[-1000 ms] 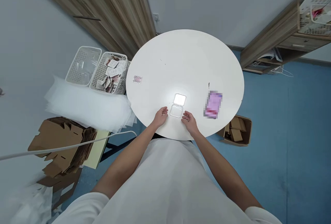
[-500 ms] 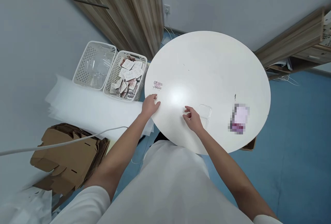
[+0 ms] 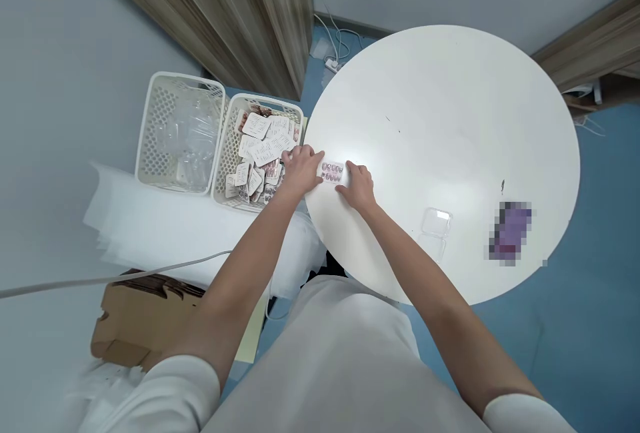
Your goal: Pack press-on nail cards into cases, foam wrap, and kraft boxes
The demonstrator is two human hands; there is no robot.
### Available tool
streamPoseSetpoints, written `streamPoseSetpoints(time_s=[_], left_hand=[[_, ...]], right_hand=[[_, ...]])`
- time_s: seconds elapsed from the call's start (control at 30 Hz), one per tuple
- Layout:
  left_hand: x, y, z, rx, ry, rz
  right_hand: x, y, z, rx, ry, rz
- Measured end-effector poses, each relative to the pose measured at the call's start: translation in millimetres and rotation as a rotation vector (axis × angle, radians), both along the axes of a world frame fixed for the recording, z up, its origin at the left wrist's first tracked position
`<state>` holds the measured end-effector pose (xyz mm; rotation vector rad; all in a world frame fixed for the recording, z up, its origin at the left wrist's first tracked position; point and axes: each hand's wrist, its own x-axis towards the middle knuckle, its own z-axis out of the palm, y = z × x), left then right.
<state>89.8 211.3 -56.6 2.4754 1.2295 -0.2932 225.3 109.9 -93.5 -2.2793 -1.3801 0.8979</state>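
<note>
A small flat pack of press-on nails (image 3: 332, 172), with two rows of pinkish ovals, lies at the left side of the white round table (image 3: 450, 106). My left hand (image 3: 302, 170) pinches its left edge between thumb and forefinger. At the opposite edge, the thumb and fingertips of my right hand (image 3: 360, 185) take hold of the pack. An open, clear plastic case (image 3: 436, 223) rests on the table, to the right of my right hand.
Left of the table stand a white basket (image 3: 220, 146) of cards and nail packs and another basket (image 3: 145, 133) of clear plastic cases. White foam sheets (image 3: 165, 220) and folded cardboard boxes (image 3: 135, 316) lie below them. A blurred purple object (image 3: 513, 230) is on the table's right.
Both hands have moved to the pack of press-on nails and taken it by its two edges. My right hand came leftward, away from the clear case. The camera view has shifted.
</note>
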Motion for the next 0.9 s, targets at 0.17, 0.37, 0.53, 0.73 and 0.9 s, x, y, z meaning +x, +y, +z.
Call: streamPoseSetpoints(time_s=[0.17, 0.37, 0.53, 0.73, 0.9], left_hand=[[-3, 4, -8.7, -0.024, -0.023, -0.033], [-4, 3, -11.7, -0.038, -0.041, -0.042], [-5, 1, -13.0, -0.052, -0.071, -0.032], [-7, 0, -15.0, -0.078, -0.067, -0.042], [-9, -7, -10.3, -0.11, -0.132, -0.075]], right_hand=[[-8, 5, -2.9, -0.07, -0.096, 0.014], [-9, 6, -5.8, -0.065, -0.097, -0.035], [-11, 2, -9.1, 0.032, -0.044, -0.071], [-11, -2, -12.9, 0.091, 0.033, -0.052], [-4, -10, -4.8, 0.12, 0.077, -0.041]])
